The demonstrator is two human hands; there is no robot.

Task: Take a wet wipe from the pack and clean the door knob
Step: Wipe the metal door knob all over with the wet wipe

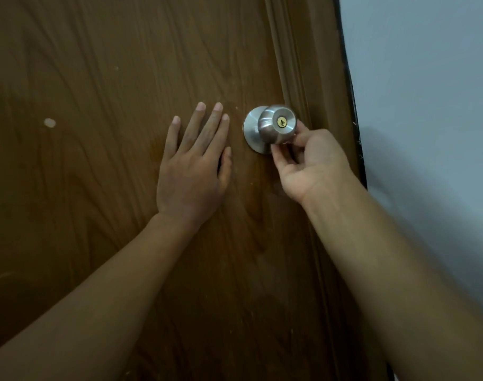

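A round brushed-steel door knob [276, 124] with a brass keyhole sticks out of a brown wooden door [111, 78] on a round steel plate. My right hand [309, 160] grips the knob from below and from the right, thumb under it and fingers around its right side. My left hand [193, 166] lies flat on the door just left of the knob, fingers spread and pointing up, holding nothing. No wet wipe and no pack are in view.
The door's moulded frame [312, 64] runs down just right of the knob. Beyond it is a pale grey-blue wall [427, 105]. A small pale mark [49, 122] sits on the door at the left.
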